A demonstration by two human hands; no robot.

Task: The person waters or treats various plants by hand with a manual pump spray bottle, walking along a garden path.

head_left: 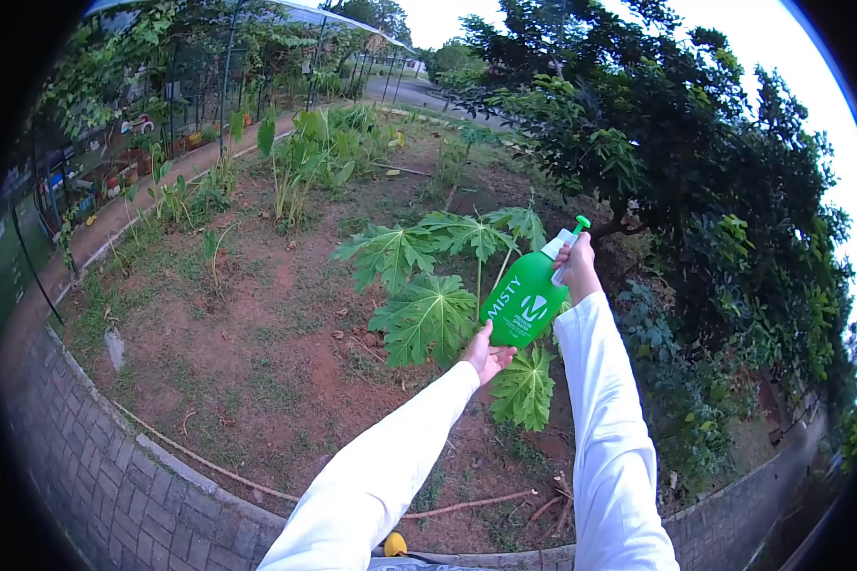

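A green spray bottle [521, 301] with a white top and a green pump knob is held out at arm's length, tilted to the right. White lettering on its side reads "MISTY". My right hand [579, 266] is closed around the white neck and handle below the knob. Under the bottle's lower end, my left hand [488, 356] supports it, with the thumb against the side and the fingers beneath. Just behind the bottle stands a plant with large lobed leaves [427, 309], partly hidden by the bottle and my hands.
Bare soil with patchy grass [248, 324] surrounds the plant. A paved brick path [133, 476] with a kerb curves along the near side. Dark leafy trees [676, 143] rise at the right. Dry sticks [552, 504] lie near the kerb, and a netted frame [229, 76] stands at back left.
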